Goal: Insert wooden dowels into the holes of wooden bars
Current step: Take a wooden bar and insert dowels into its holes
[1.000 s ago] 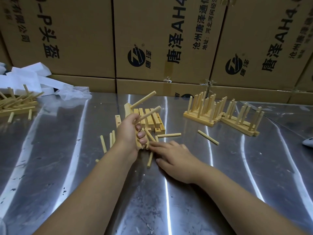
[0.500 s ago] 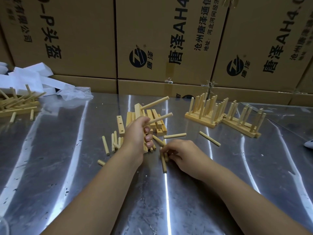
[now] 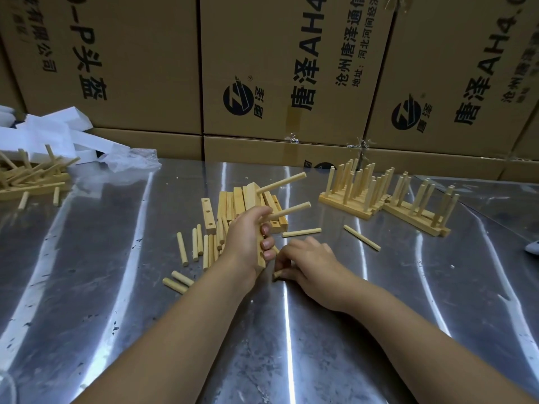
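My left hand (image 3: 248, 237) grips a wooden bar (image 3: 253, 196) held nearly upright above the steel table. Two dowels (image 3: 281, 183) stick out of the bar toward the right, and an empty hole shows near its lower end. Just right of it, my right hand (image 3: 309, 263) pinches a loose dowel (image 3: 277, 274) low over the table. Loose dowels (image 3: 198, 243) lie to the left of my left hand. A stack of plain bars (image 3: 230, 204) lies behind it, one with holes showing (image 3: 208, 212).
Finished bars with upright dowels (image 3: 355, 189) stand at the right, with another set (image 3: 420, 205) beside them. Two stray dowels (image 3: 361, 242) lie between. A heap of wooden pieces (image 3: 26, 179) and white foam (image 3: 52, 135) sit far left. Cardboard boxes (image 3: 285, 68) wall the back.
My right hand has curled from lying flat on the table to pinching a dowel, and drew it back toward me. My left hand keeps holding the bar with its two dowels.
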